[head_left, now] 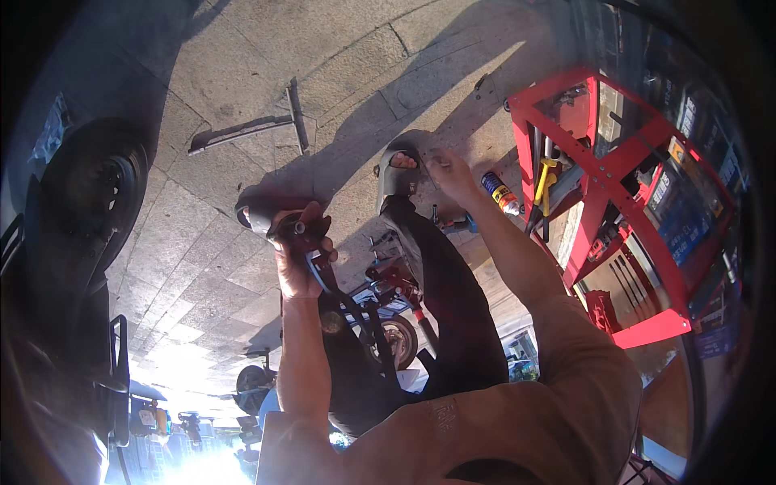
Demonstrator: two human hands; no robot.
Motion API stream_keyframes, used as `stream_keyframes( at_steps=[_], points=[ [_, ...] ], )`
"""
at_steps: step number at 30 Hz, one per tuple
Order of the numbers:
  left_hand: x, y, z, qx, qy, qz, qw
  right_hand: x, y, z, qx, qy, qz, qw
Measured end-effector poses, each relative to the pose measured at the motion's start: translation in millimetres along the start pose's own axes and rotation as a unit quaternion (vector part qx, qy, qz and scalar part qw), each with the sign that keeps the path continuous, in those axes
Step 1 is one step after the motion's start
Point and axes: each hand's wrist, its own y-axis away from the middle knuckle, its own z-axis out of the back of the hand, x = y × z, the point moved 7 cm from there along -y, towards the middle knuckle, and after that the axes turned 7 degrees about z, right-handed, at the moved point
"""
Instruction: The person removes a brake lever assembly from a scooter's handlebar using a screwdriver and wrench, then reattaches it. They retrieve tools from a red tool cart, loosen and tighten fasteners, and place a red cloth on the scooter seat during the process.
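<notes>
My left hand point(295, 267) grips a dark tubular part point(311, 238) with a silvery end, just in front of my left sandal; a black cable or strap runs down from it toward my lap. My right hand point(449, 174) has its fingers curled beside my right sandal point(398, 182); what they hold, if anything, is too small to make out. Right of that hand a spray can point(499, 194) with a blue and yellow label lies on the paving, and a blue-handled tool point(467, 225) lies below it. Red and metal wheeled machinery point(388, 287) shows between my legs.
A red tool cart point(622, 178) holding yellow-handled tools point(546, 182) stands at the right. A metal T-shaped bar point(246, 133) lies on the stone paving point(202, 73). A dark vehicle with a black tyre point(93, 186) fills the left edge, with more vehicles in the glare behind.
</notes>
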Motion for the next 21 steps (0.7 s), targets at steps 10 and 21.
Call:
stream_keyframes(
  at_steps=[10,21],
  points=[
    [10,18,-126,-0.034,-0.047,-0.085,0.995,226,222,-60,0.178,-0.142,0.01,0.974],
    [194,148,-352,0.195,-0.374,0.078,0.903,251,434,185,-0.258,-0.136,0.219,0.931]
  ],
)
